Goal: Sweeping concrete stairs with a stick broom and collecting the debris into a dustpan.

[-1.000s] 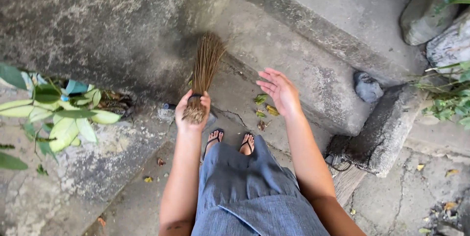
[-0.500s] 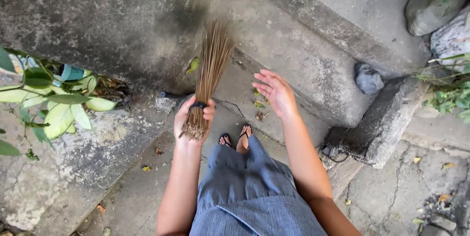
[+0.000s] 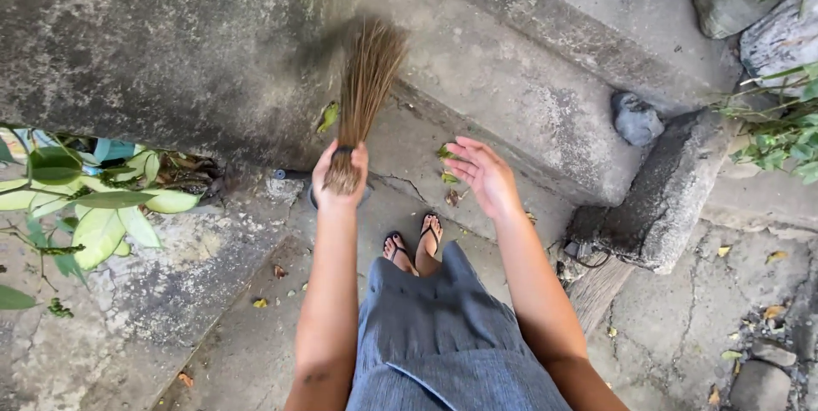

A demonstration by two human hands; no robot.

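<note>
My left hand (image 3: 341,174) is shut on the bound end of a brown stick broom (image 3: 366,79). Its bristles point away from me and fan out over the lowest concrete step (image 3: 511,96), close to the rough wall. My right hand (image 3: 481,174) hovers open beside it, palm down and fingers spread, holding nothing. A few fallen leaves (image 3: 447,174) lie on the ground between my hands, and a green leaf (image 3: 329,115) sits by the bristles. My feet in black sandals (image 3: 413,241) and a grey skirt show below.
A stained concrete wall (image 3: 170,45) rises at the left, with a leafy plant (image 3: 94,198) at its foot. Concrete steps climb to the upper right. Grey stones (image 3: 637,117) and larger rocks (image 3: 767,11) lie at the right, beside cracked paving with scattered dry leaves.
The broom's bristles have swung outward and up, farther over the step. My left hand has tilted with it. My right hand has stayed open, drifting slightly lower.
</note>
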